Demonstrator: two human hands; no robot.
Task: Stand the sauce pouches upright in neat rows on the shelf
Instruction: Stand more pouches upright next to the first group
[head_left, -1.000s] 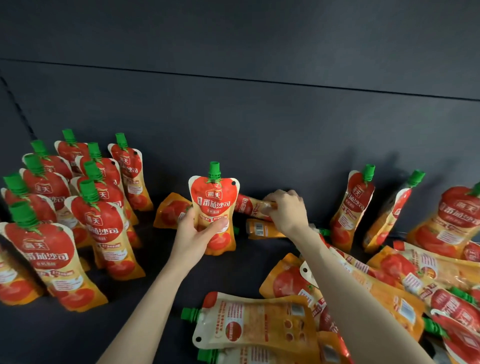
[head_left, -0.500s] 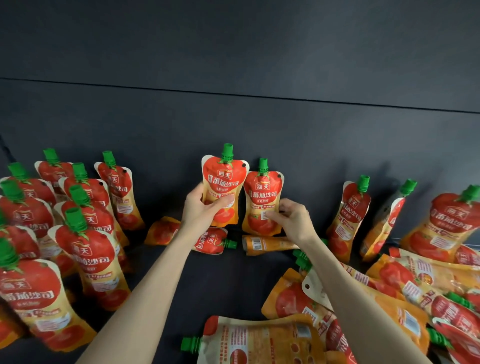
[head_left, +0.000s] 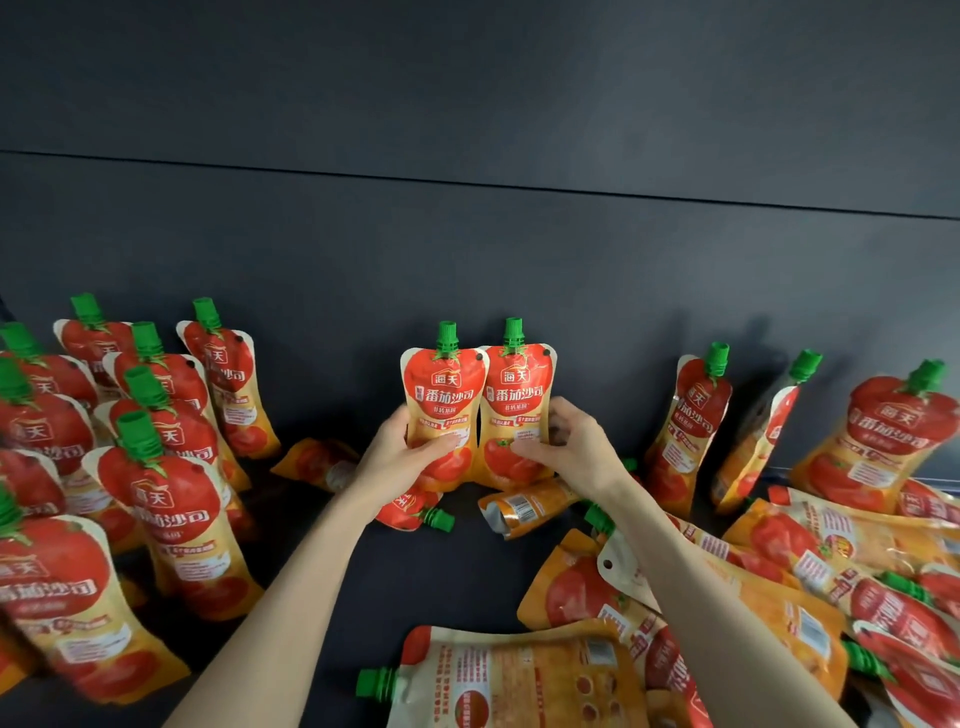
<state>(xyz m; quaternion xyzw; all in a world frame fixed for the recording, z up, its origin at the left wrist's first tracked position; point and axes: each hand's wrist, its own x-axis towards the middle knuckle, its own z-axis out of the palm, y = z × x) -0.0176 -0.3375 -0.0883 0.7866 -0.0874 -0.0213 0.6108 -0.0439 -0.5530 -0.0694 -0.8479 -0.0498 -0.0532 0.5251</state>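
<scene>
Head view, the only one supplied.

Centre of frame: left hand (head_left: 400, 460) gripping the lower half of the left pouch (head_left: 441, 400), thumb across the printed front, fingers curled behind. Right hand (head_left: 571, 447) gripping the right pouch (head_left: 519, 395) in the same way. Both grips closed firmly on the pouch bodies.

Both pouches upright, long axis vertical, green caps on top, labels facing the camera, inner edges touching. Bases low over the dark shelf (head_left: 415, 582); contact with it not determinable.

Standing rows (head_left: 171, 499) at left of frame, well apart from the held pair and nearer the left hand. Loose pouches (head_left: 779, 597) lying flat at lower right, nearer the right hand.

Judged: placement step in hand, task roughly half done. Target likely to the left, next to the rows, or straight down to start a new row. No turning needed, only a level carry and a set-down.

Risk noted: a fallen pouch (head_left: 317, 462) lying in the gap and another fallen one (head_left: 524, 506) just below the pair, either liable to tip a base.
</scene>
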